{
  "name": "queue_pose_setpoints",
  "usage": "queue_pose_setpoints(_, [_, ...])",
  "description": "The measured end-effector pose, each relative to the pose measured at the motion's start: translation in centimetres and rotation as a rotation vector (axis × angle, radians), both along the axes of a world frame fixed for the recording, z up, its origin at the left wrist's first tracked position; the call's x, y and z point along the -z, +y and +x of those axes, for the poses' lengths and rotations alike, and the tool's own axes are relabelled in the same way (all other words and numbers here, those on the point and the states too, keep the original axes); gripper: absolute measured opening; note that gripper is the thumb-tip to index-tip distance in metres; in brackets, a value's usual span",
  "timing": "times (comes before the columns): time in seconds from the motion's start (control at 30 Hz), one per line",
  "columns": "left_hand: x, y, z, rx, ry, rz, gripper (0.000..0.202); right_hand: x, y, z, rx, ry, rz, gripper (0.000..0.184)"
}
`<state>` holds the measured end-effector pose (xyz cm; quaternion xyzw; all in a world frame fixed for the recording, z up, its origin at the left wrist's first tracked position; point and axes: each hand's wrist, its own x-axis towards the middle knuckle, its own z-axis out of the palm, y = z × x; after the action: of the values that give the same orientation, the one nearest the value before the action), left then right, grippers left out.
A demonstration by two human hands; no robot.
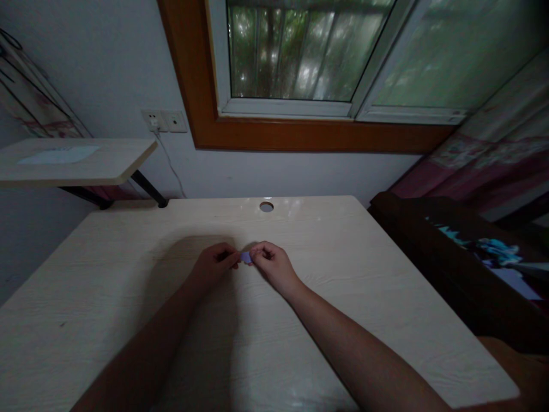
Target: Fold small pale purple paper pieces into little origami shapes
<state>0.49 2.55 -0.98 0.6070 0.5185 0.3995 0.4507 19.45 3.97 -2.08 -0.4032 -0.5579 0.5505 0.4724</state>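
Note:
A small, flat purple piece point(246, 257), perhaps paper, is stretched between my two hands above the middle of the desk point(343, 343). My left hand point(217, 261) pinches its left end between thumb and fingers. Its right end sits in the pinch of my right hand point(273, 263). Only a short stretch of the piece shows between the fingertips; the fingers hide the rest, and its exact kind is too small to tell.
Behind the hands, a round cable hole point(266, 206) is set near the desk's back edge. A raised shelf point(128, 157) with a paper sheet point(60, 154) stands at the back left. A plugged-in cable point(171, 166) hangs from the wall socket point(164, 121). Dark furniture point(420, 257) flanks the right side.

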Motion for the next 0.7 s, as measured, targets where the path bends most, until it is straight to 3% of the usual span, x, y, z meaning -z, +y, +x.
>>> queue_pose_setpoints(0.33, [-0.7, -0.2, 0.1, -0.080, -0.079, -0.022, 0.019, -0.4, 0.2, 0.0, -0.018, 0.079, -0.033, 0.018])
queue_pose_setpoints(0.43, [-0.5, -0.1, 0.0, -0.073, -0.086, -0.026, 0.020, 0.1, 0.1, 0.0, -0.085, 0.004, -0.009, 0.021])
queue_pose_setpoints(0.7, [-0.3, -0.1, 0.2, 0.008, 0.019, 0.009, 0.022, 0.5, 0.2, 0.2, 0.000, -0.019, 0.010, 0.020])
